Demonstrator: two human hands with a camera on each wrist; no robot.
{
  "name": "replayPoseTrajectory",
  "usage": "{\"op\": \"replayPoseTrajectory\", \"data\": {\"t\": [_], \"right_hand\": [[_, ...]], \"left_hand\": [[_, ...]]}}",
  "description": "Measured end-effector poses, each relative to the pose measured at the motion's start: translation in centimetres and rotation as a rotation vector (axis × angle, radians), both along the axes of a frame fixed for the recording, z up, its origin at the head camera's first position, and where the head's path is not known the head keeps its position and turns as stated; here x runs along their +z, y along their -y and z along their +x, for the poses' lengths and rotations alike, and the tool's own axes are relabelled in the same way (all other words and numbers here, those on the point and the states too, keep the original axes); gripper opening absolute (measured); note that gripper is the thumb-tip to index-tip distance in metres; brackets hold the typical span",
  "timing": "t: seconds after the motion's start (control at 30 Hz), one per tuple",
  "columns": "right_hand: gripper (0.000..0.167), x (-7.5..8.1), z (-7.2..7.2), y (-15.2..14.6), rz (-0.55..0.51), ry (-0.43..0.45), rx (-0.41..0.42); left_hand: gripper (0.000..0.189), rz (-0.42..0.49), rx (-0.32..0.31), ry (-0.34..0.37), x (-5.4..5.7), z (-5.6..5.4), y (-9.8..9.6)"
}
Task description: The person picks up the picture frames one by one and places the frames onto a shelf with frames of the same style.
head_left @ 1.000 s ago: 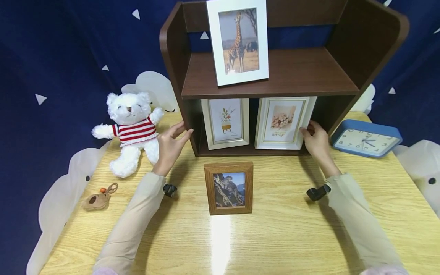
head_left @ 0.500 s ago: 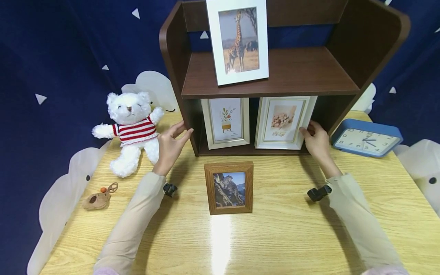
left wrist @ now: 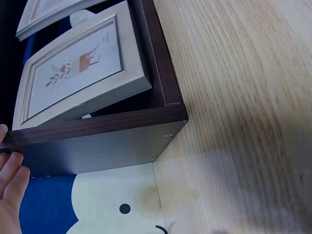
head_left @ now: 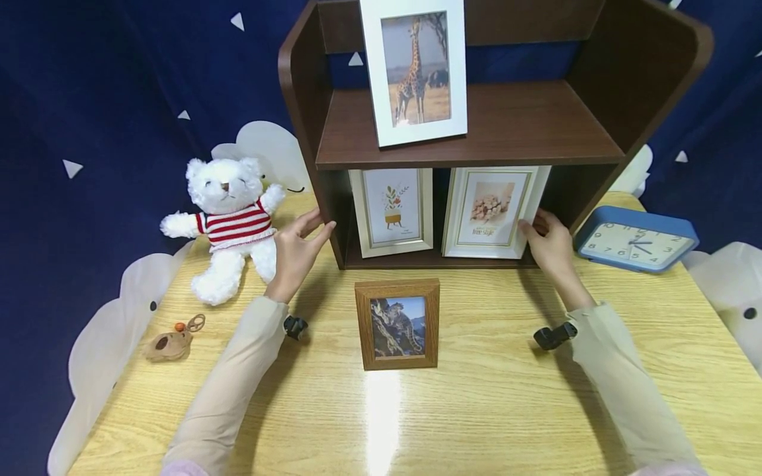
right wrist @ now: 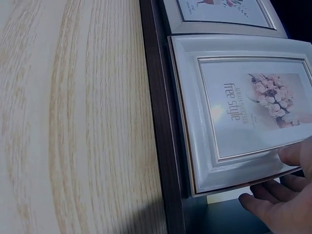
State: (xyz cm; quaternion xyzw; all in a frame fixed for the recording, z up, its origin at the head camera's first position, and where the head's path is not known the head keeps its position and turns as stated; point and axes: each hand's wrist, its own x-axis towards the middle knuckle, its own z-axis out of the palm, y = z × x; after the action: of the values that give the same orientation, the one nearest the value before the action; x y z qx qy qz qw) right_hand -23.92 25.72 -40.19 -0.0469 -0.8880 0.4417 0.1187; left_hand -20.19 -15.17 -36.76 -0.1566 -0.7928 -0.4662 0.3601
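A white picture frame [head_left: 494, 211] with a flower picture leans in the lower compartment of a dark brown shelf [head_left: 470, 125]. My right hand [head_left: 549, 248] pinches its right edge, thumb on the front and fingers behind, as the right wrist view shows. At the shelf's left side panel [left wrist: 97, 146], my left hand [head_left: 294, 254] holds the front edge between thumb and fingers, the fingers against the outer face. Left of the flower frame, a cream picture frame [head_left: 394, 211] with a potted-plant print leans in the same compartment. Most of the left hand lies outside its wrist view.
On the shelf's upper board stands a white giraffe picture frame [head_left: 417, 73]. A brown wooden picture frame [head_left: 397, 324] stands on the table [head_left: 488, 410] in front. To the left are a white teddy bear [head_left: 232, 225] and a small brown trinket [head_left: 169, 345]; a blue clock [head_left: 637, 239] stands right.
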Motion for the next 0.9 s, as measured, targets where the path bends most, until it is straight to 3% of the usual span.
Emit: {"op": "replayPoseTrajectory", "data": {"t": [0.37, 0.9], "right_hand": [[0.059, 0.6, 0.9, 0.0, -0.016, 0.034, 0.013], [0.054, 1.1, 2.4, 0.1, -0.005, -0.002, 0.008]], "left_hand": [[0.029, 0.013, 0.0, 0.006, 0.1, 0.1, -0.1], [0.029, 0.007, 0.001, 0.001, 0.1, 0.1, -0.1]]}}
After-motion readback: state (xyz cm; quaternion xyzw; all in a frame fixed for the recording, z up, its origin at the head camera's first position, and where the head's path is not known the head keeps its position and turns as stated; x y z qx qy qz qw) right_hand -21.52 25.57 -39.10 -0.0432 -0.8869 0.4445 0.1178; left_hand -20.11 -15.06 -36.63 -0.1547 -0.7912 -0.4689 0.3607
